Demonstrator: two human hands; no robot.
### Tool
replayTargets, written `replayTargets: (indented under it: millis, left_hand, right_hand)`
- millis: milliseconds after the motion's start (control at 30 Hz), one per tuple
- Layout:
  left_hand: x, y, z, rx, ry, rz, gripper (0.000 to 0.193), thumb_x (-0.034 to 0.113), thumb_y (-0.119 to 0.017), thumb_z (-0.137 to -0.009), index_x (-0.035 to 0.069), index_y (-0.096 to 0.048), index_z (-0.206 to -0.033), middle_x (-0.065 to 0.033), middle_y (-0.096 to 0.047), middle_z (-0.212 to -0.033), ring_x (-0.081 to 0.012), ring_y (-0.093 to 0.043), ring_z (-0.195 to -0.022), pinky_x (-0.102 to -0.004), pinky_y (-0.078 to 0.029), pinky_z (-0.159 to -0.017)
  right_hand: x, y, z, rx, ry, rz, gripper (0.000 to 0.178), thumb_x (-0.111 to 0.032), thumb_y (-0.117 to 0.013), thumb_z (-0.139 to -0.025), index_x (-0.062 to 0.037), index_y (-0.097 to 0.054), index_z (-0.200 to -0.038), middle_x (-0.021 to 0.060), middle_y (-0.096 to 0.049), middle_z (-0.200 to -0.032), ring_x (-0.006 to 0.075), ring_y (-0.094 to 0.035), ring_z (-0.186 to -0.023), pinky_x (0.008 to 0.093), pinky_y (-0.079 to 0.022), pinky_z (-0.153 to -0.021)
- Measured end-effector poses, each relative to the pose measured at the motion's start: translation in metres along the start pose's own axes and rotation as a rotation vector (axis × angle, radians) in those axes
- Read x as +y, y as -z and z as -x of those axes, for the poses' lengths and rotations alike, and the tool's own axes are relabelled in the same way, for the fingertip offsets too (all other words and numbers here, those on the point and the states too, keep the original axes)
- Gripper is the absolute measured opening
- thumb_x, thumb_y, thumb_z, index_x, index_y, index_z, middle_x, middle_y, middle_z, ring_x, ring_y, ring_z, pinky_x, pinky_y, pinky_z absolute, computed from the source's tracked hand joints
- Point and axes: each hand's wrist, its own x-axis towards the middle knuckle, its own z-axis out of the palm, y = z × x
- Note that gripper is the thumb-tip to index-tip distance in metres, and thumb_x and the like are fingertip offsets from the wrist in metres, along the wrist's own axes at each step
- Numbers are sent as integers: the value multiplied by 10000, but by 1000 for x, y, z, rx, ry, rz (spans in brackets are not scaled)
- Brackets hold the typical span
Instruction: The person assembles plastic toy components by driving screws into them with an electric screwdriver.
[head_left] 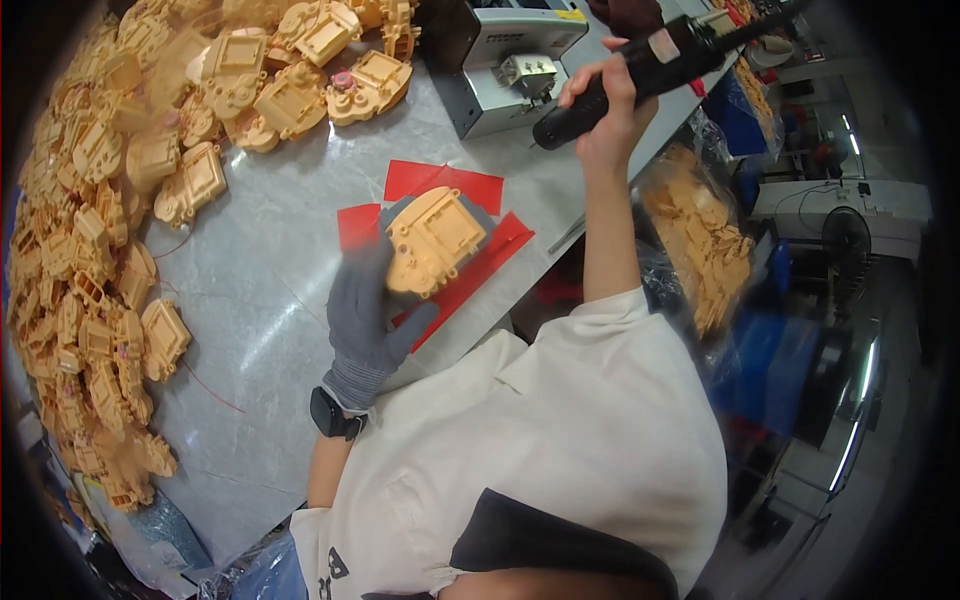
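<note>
A pale yellow-orange plastic housing (436, 242), with a rectangular frame and small round bosses, sits on a grey holder on the table, with red pieces around it. At its left edge is my left hand (362, 305) in a grey knitted glove, fingers stretched along the housing and blurred, thumb spread apart below. Whether the fingertips press on the housing I cannot tell. Raised at the upper right, my bare right hand (612, 105) is wrapped round a black electric screwdriver (660, 65). The screwdriver's narrow end points down and left, away from the housing.
A large heap of similar housings (100, 250) covers the table's left and far side. Behind the holder stands a grey metal box-shaped machine (510, 70), a screw feeder by its look. Bags of yellowish parts (700, 235) lie beyond the table's right edge. A red thread (213, 387) lies on the tabletop.
</note>
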Motion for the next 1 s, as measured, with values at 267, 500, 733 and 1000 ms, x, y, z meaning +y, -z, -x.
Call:
replayTargets:
  millis: [267,500,733,1000]
  left_hand:
    - [-1,-4,-2,-30,45,19,686,266,-768,-695,-12,-465,-1243,-191,-559,-1143,-371,-557,-991,-421,-454,-866]
    - [-2,-6,2,-2,19,-13,692,286,-760,-708,-21,-461,-1251,-191,-558,-1168,-367,-556,-1021,-418,-448,-895]
    - [0,-1,-2,-7,27,12,687,272,-755,-710,-8,-454,-1261,-184,-561,-1108,-359,-560,-962,-413,-460,-835]
    - [-5,1,1,-19,-32,-23,732,188,-766,-677,-26,-425,-1288,-206,-546,-1151,-329,-568,-978,-378,-477,-827]
  right_hand:
    - [-26,14,-21,94,162,-139,369,-206,-570,-852,-12,-465,-1147,100,-543,-658,196,-536,-543,334,-466,-551]
    - [-16,-25,-35,161,81,55,316,-50,-623,-790,-4,-493,-1074,38,-536,-677,129,-525,-508,248,-415,-506]
    - [-13,-7,-9,-129,-61,314,350,-110,-550,-809,8,-466,-1128,94,-534,-669,181,-533,-528,328,-466,-554]
    - [-32,-40,-33,247,128,12,280,-31,-595,-775,-5,-481,-1030,39,-506,-664,133,-491,-478,251,-409,-482]
